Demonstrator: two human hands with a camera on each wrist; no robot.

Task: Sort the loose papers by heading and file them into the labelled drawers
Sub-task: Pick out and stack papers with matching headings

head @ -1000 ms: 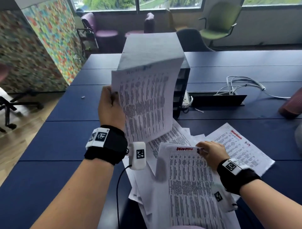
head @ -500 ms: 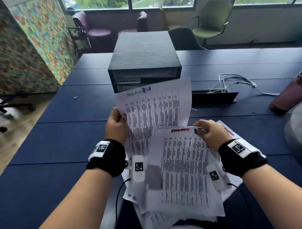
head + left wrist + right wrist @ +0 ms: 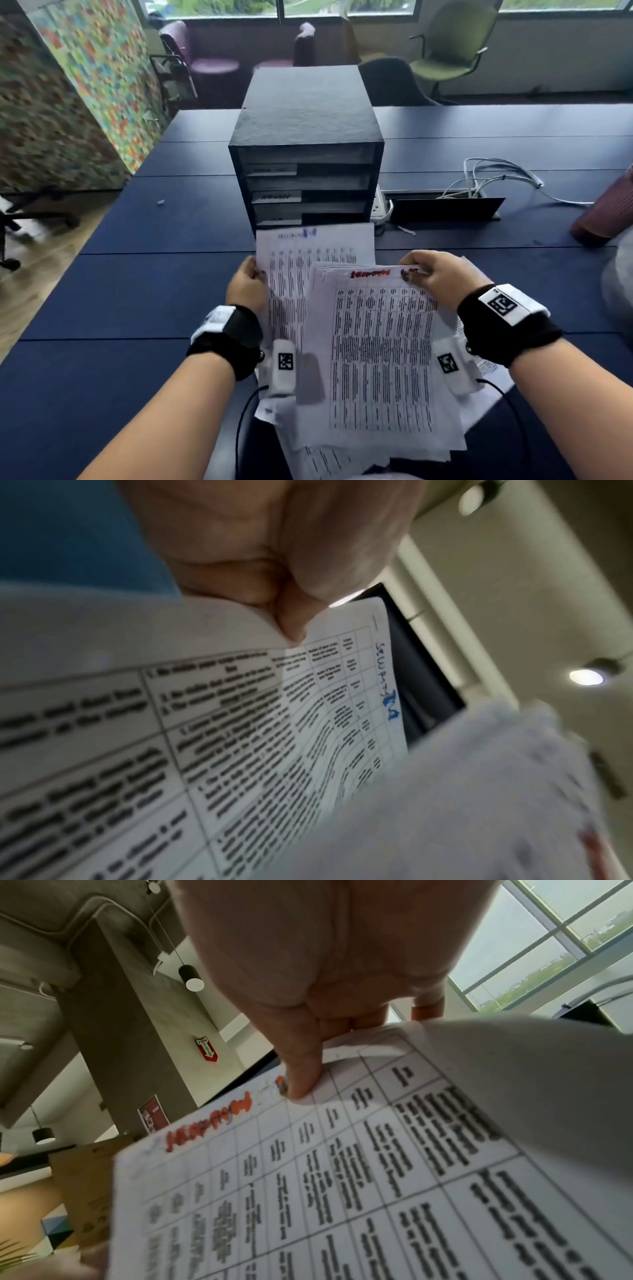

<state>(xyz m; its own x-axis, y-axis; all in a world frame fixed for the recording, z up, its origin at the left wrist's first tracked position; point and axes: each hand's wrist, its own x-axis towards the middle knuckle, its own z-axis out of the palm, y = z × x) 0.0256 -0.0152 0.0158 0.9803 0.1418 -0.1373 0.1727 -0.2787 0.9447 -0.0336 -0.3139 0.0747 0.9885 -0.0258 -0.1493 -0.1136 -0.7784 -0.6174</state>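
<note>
A black drawer unit (image 3: 305, 137) with three labelled drawers stands on the blue table (image 3: 137, 291), all drawers pushed in. My left hand (image 3: 245, 286) pinches the left edge of a printed sheet with a blue heading (image 3: 291, 274), also seen close up in the left wrist view (image 3: 342, 710). My right hand (image 3: 435, 277) pinches the top of a sheaf with a red heading (image 3: 376, 349), the thumb lying on its top sheet (image 3: 308, 1177). The red-headed sheaf overlaps the blue-headed sheet. More loose papers (image 3: 325, 459) lie underneath near my body.
A cable tray with white cables (image 3: 486, 185) and a power strip sits right of the drawer unit. A maroon object (image 3: 606, 209) stands at the table's right edge. Chairs (image 3: 452, 44) line the window wall behind. A colourful partition (image 3: 78, 85) stands at the left.
My left hand has lowered the blue-headed sheet from in front of the drawer unit. My right hand has lifted the red-headed sheaf off the table, and both now meet in front of me.
</note>
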